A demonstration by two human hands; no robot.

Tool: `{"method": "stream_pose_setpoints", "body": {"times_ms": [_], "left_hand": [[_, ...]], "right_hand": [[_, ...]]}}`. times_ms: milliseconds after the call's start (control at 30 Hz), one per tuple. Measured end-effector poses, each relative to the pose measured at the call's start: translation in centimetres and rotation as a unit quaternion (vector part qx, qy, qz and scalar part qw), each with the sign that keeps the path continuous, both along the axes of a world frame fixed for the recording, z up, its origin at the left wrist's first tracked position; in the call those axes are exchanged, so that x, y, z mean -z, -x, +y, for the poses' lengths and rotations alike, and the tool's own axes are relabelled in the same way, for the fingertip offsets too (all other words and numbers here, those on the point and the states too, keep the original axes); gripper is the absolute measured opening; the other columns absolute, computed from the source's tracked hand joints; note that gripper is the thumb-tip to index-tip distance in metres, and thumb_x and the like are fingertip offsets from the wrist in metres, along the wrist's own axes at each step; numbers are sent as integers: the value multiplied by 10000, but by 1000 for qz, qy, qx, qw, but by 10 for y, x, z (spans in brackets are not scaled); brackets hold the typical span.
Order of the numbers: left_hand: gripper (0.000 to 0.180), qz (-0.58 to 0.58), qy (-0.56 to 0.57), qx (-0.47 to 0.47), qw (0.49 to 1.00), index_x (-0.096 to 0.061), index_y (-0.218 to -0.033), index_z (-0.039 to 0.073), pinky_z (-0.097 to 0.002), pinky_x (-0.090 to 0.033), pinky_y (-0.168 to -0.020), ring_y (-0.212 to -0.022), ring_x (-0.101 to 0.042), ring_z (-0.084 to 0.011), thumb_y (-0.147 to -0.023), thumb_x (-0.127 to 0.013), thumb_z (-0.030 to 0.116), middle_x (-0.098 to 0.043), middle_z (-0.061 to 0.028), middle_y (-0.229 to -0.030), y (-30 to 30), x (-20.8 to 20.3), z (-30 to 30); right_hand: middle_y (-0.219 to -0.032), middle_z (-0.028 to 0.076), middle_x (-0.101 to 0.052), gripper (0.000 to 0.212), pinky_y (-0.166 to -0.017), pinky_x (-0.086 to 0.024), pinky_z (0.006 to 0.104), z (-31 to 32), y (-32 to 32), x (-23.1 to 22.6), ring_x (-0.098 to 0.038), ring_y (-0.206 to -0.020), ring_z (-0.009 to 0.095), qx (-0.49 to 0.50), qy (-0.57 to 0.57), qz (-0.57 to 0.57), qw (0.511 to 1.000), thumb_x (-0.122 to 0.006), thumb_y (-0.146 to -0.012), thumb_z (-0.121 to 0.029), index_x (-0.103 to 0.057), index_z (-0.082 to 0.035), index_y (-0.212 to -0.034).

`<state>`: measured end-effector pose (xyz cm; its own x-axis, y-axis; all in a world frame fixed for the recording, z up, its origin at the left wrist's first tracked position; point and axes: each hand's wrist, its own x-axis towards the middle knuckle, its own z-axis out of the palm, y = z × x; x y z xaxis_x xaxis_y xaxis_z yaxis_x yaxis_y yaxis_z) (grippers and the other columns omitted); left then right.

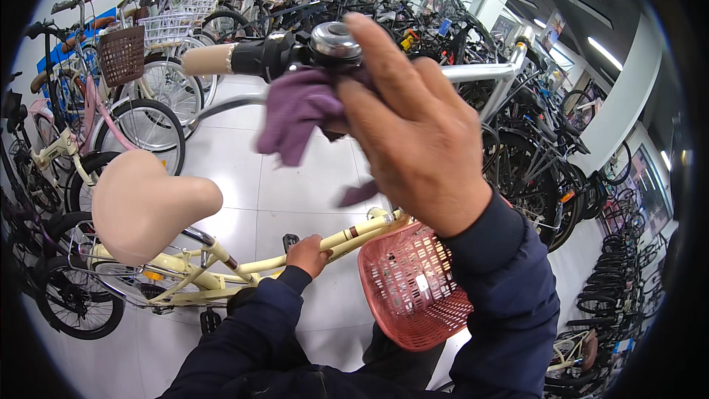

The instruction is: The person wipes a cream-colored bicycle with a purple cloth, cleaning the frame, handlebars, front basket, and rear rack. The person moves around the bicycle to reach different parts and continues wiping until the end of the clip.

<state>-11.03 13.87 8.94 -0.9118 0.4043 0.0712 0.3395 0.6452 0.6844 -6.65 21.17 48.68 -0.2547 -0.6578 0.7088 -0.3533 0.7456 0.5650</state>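
The right hand (413, 133) is raised in front of the camera, fingers extended upward, pressing a crumpled purple cloth (299, 111) against the handlebar (480, 72) just below the chrome bell (334, 42). Lower down, the left hand (309, 253) is clenched around the cream bicycle frame (354, 236), beside the pink basket (410, 288).

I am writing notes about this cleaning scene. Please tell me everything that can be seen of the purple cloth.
The purple cloth looks soft and crumpled, like a thin rag. The right hand presses it against the silver handlebar, just under the shiny bell and next to the black grip. Most of it hangs loose to the left of the palm, and a small corner shows below the hand. It is partly hidden by the fingers.
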Motion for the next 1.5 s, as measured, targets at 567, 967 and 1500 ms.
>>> {"method": "stream_pose_setpoints", "body": {"times_ms": [567,967,1500], "left_hand": [[330,-2,11,-16,1000,-642,-919,60,-515,-522,-777,-864,-682,-385,-847,-724,371,-708,-177,-914,-1,1,4],[349,-16,4,-3,1000,-644,-931,51,-511,-519,-793,-884,-677,-395,-857,-716,384,-704,-186,-927,1,-4,0],[309,21,1,-7,1000,-639,-919,54,-521,-516,-769,-855,-674,-398,-843,-737,338,-694,-180,-891,0,2,1]], "right_hand": [[-913,164,-698,185,-755,-521,415,30,19,-38,-676,-843,339,-48,255,-49,965,-689,-895,-187,-715,-24,-978],[-960,98,-696,147,-757,-520,370,83,4,-10,-641,-861,292,1,118,26,993,-790,-806,-146,-696,-47,-859],[-1024,103,-609,295,-661,-491,354,104,-23,93,-593,-805,247,45,105,-14,993,-807,-765,-165,-681,-52,-1007]]}}
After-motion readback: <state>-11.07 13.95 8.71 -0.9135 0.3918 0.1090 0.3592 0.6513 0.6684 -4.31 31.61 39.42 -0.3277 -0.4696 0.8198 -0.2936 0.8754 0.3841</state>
